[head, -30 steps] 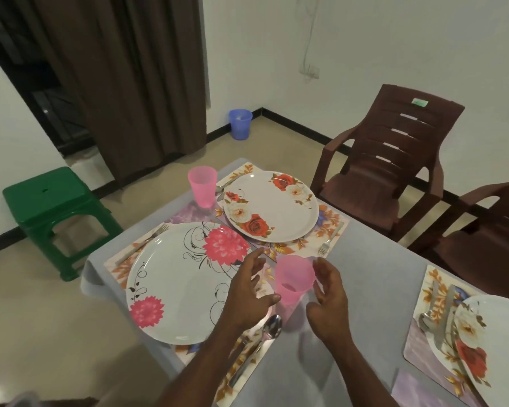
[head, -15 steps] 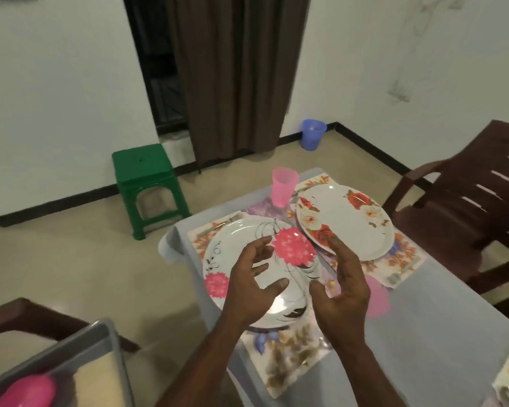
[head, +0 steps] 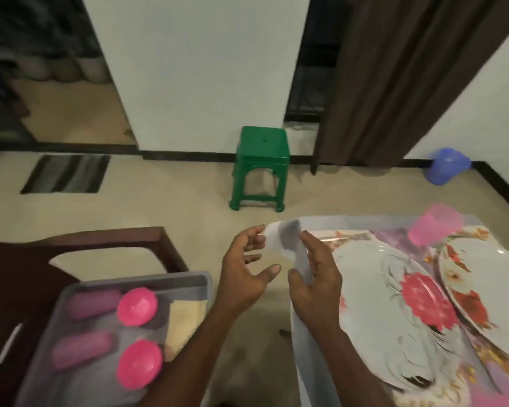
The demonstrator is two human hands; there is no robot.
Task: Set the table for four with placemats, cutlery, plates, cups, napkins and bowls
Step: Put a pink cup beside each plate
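Both my hands hang over the corner of the grey-clothed worktop (head: 315,362), grip loose: my left hand (head: 241,277) spread wide and holding nothing, my right hand (head: 318,286) relaxed, fingers straight, also bare. Right of my right hand lies the round glossy white plate with pink flowers (head: 394,312) on a floral placemat (head: 394,239). Left of the worktop, a grey rectangular plastic tray (head: 188,286) holds two smooth pink round bowls (head: 138,306).
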